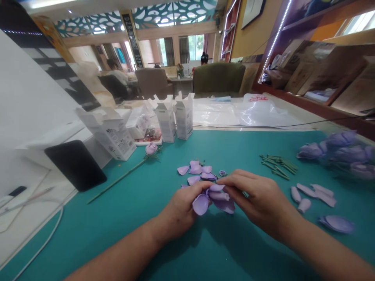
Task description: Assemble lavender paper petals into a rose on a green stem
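Between my two hands is a partly built purple artificial flower point(218, 198), its petals spread around a rolled centre. My left hand point(183, 207) is closed on its left side, thumb over the base of the petals. With thumb and fingers pinched, my right hand point(254, 195) grips a petal at the flower's upper right. Just beyond my hands lie several loose purple petals point(195, 168) and a small round purple piece point(222, 173). To the right are short green stem pieces point(278, 166), pale rolled and flat petal pieces point(318, 193), and a stack of purple petals point(336, 224).
A long-stemmed pink-purple rose point(151, 149) lies at left on the green mat point(140, 242). Beyond stand white boxes point(184, 117) and a dark tablet-like panel point(75, 164). Finished-looking purple flowers point(342, 150) lie at far right. Clear plastic bags point(258, 109) cover the back; people sit farther off.
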`<state>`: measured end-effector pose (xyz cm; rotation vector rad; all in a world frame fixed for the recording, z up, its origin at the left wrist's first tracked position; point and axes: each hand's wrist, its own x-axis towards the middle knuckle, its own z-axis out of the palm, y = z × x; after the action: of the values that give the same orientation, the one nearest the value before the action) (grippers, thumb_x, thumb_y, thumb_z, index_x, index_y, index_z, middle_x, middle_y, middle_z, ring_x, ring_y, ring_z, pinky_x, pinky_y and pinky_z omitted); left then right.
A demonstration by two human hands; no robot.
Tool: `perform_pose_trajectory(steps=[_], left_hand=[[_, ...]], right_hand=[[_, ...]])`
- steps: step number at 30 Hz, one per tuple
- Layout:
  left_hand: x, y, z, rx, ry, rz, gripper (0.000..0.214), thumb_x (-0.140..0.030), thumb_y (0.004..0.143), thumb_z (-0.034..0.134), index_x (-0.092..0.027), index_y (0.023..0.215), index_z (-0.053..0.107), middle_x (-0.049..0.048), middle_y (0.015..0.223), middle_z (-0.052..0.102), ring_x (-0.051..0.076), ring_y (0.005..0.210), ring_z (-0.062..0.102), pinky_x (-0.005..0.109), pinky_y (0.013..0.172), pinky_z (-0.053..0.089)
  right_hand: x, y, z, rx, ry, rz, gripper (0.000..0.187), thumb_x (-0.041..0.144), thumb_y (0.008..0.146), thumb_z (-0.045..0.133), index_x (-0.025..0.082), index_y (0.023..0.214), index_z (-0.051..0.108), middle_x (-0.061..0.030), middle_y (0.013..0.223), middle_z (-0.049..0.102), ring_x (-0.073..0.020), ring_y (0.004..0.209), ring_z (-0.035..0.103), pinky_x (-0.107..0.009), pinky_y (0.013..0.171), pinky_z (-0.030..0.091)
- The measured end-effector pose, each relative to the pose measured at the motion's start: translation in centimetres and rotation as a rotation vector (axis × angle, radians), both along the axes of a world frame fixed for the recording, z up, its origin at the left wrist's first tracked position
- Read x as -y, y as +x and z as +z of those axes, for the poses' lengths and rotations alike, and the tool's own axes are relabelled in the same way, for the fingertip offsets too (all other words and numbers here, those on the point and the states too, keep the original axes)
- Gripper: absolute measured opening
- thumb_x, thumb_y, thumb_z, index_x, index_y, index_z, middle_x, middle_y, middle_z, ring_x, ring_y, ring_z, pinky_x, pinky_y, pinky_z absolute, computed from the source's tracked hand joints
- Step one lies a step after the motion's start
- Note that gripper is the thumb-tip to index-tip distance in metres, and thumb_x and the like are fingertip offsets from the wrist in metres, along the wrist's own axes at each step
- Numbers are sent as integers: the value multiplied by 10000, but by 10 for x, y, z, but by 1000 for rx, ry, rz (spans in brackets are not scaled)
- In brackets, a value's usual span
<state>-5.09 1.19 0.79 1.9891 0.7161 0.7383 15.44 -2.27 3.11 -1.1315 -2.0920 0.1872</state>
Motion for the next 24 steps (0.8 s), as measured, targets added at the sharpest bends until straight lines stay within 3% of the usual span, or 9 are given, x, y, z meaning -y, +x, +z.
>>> perform_pose_trajectory(steps=[6,17,20,24], left_hand=[[-2,1,1,23,-172,36,272,-332,864,551,-181,1083,611,53,875,676,200,790,609,319,754,470],[-2,3,-1,71,-270,34,325,-315,857,574,-164,1144,612,50,811,641,183,745,580,323,741,449],[-4,2,0,139,-358,57,351,-375,856,600,-163,1136,603,56,821,625,180,733,564,319,702,442],[-8,2,-1,172,-435,82,377,-432,841,629,-162,1102,593,49,781,612,179,717,556,318,674,425]], right_hand=[[0,-1,5,-38,-41,-1,210,188,956,448,232,1049,632,-34,937,710,-194,804,683,-263,682,545],[-3,0,2,-58,-34,-24,223,183,954,447,204,1034,653,-37,929,716,-173,822,681,-247,730,540],[-3,2,8,-113,-109,-45,218,244,966,462,206,1092,635,-20,863,697,-159,733,661,-229,640,519],[-4,3,11,-252,-345,29,255,299,902,583,213,1141,607,22,750,626,-136,610,602,-219,557,497]])
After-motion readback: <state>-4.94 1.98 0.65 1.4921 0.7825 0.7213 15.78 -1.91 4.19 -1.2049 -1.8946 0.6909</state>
